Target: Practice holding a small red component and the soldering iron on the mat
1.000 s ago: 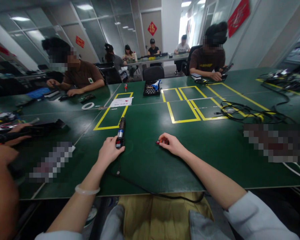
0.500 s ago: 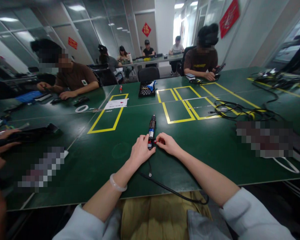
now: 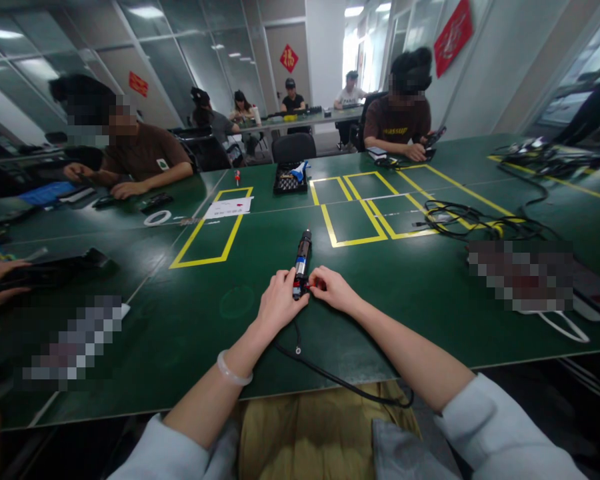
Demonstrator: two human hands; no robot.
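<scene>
An electric screwdriver (image 3: 303, 257), its metal motor and a blue band bared, lies on the green table with its tip pointing away from me. My left hand (image 3: 279, 300) grips its near end from the left, holding it down. At the right of that end, the fingers of my right hand (image 3: 330, 288) pinch a small red piece, perhaps a wire; its kind is too small to make out. A black cord (image 3: 340, 381) runs from below the near end, over the table edge and toward my right forearm. A short lead with a ring terminal (image 3: 298, 351) lies beside it.
Yellow tape outlines (image 3: 355, 241) mark the green table (image 3: 260, 373). Farther off stand a black tray (image 3: 283, 180) and a paper sheet (image 3: 230, 207). Tangled black cables (image 3: 460, 217) lie at the right. Co-workers sit at the far side and at the left edge.
The whole view has shifted slightly. Both hands keep their places at the screwdriver's near end; the right fingers have moved only a little against it.
</scene>
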